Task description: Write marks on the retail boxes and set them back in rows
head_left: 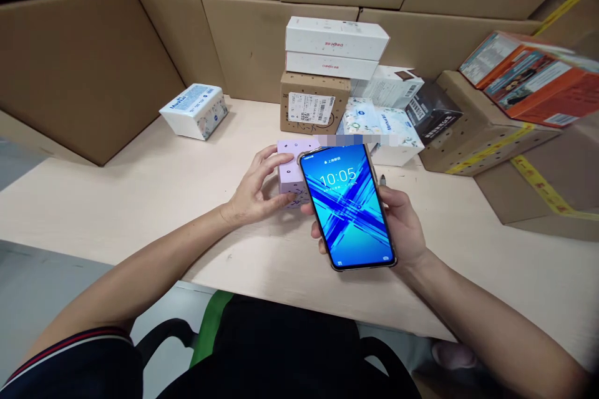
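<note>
My right hand (pixel 405 224) is wrapped round a smartphone (pixel 350 212), its lit blue lock screen facing up and showing 10:05. Behind the phone, partly covered by it, a small light purple box (pixel 287 165) rests on the table. My left hand (pixel 255 190) grips that box from its left side, fingers over the top and thumb along the front. A dark pointed tip, perhaps of a pen (pixel 382 180), sticks up beside my right fingers; the rest of it is hidden.
A white floral box (pixel 194 111) stands at the back left. Behind the phone are a brown carton (pixel 314 103) with two white boxes (pixel 334 40) on it, another floral box (pixel 381 128) and a black box (pixel 433 112). Taped cartons (pixel 491 137) carry an orange box (pixel 538 84). Large cardboard boxes (pixel 243 43) wall the back.
</note>
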Motion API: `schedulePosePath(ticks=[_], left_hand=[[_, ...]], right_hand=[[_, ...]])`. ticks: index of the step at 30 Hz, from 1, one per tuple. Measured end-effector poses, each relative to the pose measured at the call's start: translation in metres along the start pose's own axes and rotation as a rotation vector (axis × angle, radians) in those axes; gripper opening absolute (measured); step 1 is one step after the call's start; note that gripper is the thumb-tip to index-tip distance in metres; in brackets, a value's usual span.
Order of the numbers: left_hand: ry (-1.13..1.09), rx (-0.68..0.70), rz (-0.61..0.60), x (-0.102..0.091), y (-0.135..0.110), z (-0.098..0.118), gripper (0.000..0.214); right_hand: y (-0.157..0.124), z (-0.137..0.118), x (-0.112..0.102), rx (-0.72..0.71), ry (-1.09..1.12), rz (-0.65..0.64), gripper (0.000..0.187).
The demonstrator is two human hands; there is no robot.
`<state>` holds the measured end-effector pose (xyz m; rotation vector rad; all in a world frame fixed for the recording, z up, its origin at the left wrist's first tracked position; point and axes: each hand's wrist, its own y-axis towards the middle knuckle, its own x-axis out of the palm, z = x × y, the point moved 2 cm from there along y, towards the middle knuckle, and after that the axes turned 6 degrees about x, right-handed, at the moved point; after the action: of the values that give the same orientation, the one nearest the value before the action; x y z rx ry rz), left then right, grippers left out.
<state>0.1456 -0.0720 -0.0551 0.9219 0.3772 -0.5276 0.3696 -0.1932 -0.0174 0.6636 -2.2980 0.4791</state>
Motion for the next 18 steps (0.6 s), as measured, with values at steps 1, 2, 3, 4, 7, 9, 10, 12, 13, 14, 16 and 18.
schedulePosePath(ticks=[1, 2, 3, 4, 7, 9, 10, 12, 13, 14, 16, 18], left_hand=[[-0.004, -0.004, 0.000, 0.000, 0.000, -0.001, 0.070], [-0.008, -0.006, 0.001, 0.001, 0.000, -0.001, 0.070], [-0.011, -0.007, 0.002, 0.001, -0.001, -0.002, 0.071], [-0.015, -0.007, 0.004, 0.001, -0.001, -0.002, 0.071], [-0.027, -0.013, 0.010, 0.001, -0.001, -0.002, 0.070], [-0.027, -0.015, 0.012, 0.001, -0.001, -0.002, 0.070], [-0.025, -0.013, 0.009, 0.001, -0.001, -0.002, 0.071], [-0.021, -0.009, 0.002, 0.001, -0.001, -0.002, 0.071], [-0.022, -0.006, 0.000, 0.001, -0.001, -0.003, 0.071], [-0.025, -0.005, -0.001, 0.001, -0.001, -0.003, 0.072], [-0.030, -0.010, -0.003, 0.001, -0.002, -0.004, 0.072], [-0.035, -0.017, -0.002, 0.001, -0.002, -0.005, 0.072]], right_hand=[[0.000, 0.000, -0.001, 0.001, 0.003, -0.002, 0.061], [0.000, 0.000, -0.001, 0.001, 0.008, 0.001, 0.062], [0.000, 0.000, -0.001, 0.002, 0.013, 0.008, 0.062], [0.000, 0.000, -0.001, 0.006, 0.018, 0.016, 0.063], [0.001, -0.001, 0.000, 0.011, 0.022, 0.033, 0.064], [0.000, -0.004, 0.002, 0.008, 0.008, 0.043, 0.062], [-0.002, -0.006, 0.003, 0.005, -0.006, 0.059, 0.062], [-0.012, -0.015, 0.005, -0.005, -0.049, 0.146, 0.060], [-0.019, -0.021, 0.006, -0.018, -0.076, 0.230, 0.059], [-0.029, -0.027, 0.006, -0.034, -0.105, 0.344, 0.059], [-0.054, -0.041, 0.001, -0.074, -0.165, 0.631, 0.059], [-0.084, -0.051, -0.012, -0.094, -0.233, 0.921, 0.060]])
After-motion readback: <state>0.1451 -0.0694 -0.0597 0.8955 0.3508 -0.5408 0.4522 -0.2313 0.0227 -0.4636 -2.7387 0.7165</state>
